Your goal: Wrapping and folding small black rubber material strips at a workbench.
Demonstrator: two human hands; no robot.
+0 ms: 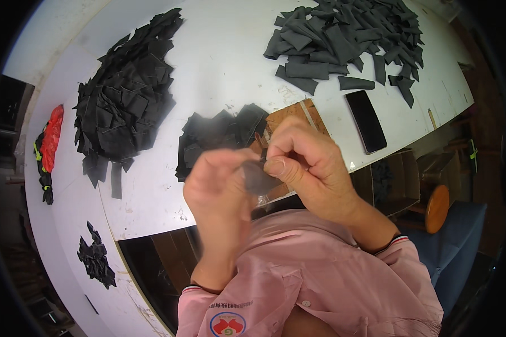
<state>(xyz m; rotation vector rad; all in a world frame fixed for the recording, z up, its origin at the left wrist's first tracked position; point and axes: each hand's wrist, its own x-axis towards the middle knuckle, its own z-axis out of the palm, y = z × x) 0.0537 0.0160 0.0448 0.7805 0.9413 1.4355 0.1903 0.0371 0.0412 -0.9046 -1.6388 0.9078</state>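
A small dark grey fabric piece [260, 178] is held up in front of my body, above the table's near edge. My right hand [315, 165] pinches its upper right side between thumb and bent forefinger. On its left side my left hand [216, 188], a little smeared by motion, closes its fingers on the same piece. Beneath and behind the hands lies a brown board [295, 114] with a pale strip across it, partly covered by them. Touching its left side is a low stack of black fabric pieces [211, 133].
A large heap of black pieces [123, 101] covers the table's left; tubular dark grey pieces [343, 42] lie at far right. A black phone [366, 122] rests near the right edge. Further left are a small black pile [97, 258] and red plastic [52, 137]. A stool [437, 209] stands right.
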